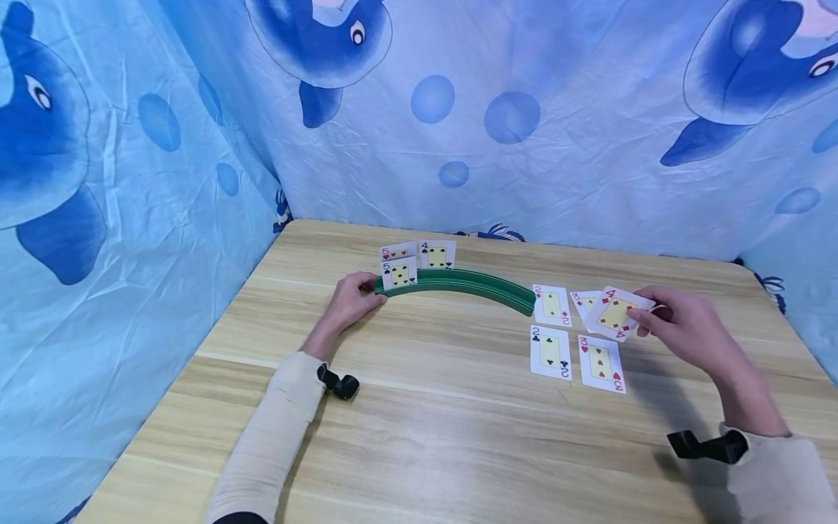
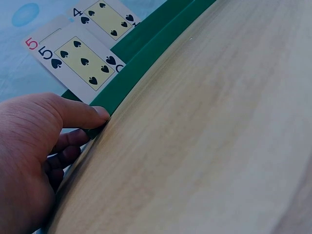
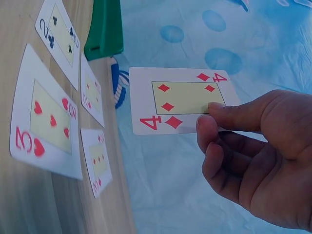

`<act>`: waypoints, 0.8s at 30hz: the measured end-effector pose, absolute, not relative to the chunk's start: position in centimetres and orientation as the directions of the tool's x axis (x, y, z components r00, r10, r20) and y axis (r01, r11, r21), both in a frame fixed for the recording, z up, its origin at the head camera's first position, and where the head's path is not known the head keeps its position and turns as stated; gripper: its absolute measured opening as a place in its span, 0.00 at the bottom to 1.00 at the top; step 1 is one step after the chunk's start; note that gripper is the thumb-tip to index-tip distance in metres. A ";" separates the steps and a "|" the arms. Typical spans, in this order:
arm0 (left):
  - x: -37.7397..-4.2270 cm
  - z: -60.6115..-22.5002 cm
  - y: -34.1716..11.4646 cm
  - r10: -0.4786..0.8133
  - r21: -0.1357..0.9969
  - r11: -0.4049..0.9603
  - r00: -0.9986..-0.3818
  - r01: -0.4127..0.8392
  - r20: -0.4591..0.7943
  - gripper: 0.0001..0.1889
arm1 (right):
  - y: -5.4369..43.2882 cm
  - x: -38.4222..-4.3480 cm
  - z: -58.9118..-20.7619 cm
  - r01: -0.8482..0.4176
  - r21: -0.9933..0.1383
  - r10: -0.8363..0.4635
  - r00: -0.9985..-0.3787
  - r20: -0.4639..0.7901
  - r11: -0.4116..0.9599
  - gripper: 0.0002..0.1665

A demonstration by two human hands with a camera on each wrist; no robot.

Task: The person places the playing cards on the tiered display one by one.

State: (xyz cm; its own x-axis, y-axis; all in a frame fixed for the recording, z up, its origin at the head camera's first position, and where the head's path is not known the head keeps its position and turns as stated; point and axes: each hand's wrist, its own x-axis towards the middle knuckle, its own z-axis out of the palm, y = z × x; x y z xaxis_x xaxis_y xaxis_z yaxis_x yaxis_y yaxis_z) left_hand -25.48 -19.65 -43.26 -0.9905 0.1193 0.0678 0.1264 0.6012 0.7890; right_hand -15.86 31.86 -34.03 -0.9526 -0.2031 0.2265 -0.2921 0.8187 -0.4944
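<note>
Card (image 1: 613, 311), a four of diamonds, is pinched in my right hand (image 1: 694, 327) above the worktop (image 1: 445, 422); my left hand (image 1: 353, 300) grips one end of the green rack (image 1: 468, 280). Jolting it, I could topple the five of spades (image 1: 400, 274); pinching loosely, drop the card.

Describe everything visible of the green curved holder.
The green curved holder looks like smooth plastic, a narrow arc with lengthwise grooves. It lies on the wooden table, bowed toward the far edge. The left hand pinches its left end; nearby, the five of spades, five of hearts and four of spades stand in it. Its right end lies near the two of diamonds.
</note>
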 end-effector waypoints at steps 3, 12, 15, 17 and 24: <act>-25.5 -43.3 -19.6 0.120 0.792 0.598 -0.990 0.128 0.070 0.21 | 31.3 -16.1 -34.1 -0.303 -0.514 -0.211 -0.950 0.231 0.802 0.09; -25.5 -43.2 -19.7 0.113 0.784 0.610 -0.991 0.121 0.065 0.22 | 29.3 -17.1 -33.9 -0.320 -0.528 -0.224 -0.945 0.240 0.787 0.08; -25.5 -43.3 -19.8 0.114 0.781 0.613 -0.992 0.119 0.062 0.21 | 28.6 -17.5 -33.9 -0.324 -0.537 -0.228 -0.944 0.238 0.779 0.09; -25.5 -43.3 -19.8 0.117 0.779 0.615 -0.991 0.123 0.064 0.21 | 28.2 -17.8 -33.8 -0.324 -0.547 -0.230 -0.944 0.235 0.772 0.10; -25.5 -43.3 -19.7 0.125 0.771 0.616 -0.987 0.159 0.103 0.19 | 26.3 -18.9 -33.7 -0.326 -0.596 -0.236 -0.945 0.226 0.734 0.12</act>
State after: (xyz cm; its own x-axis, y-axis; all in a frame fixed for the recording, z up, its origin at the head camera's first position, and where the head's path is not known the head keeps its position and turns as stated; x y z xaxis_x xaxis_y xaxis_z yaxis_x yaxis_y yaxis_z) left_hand -25.55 -19.70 -43.31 -0.9867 0.1252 0.1033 0.1590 0.6164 0.7713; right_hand -18.93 26.28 -33.65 -0.9450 -0.2364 0.2259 -0.3260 0.7339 -0.5959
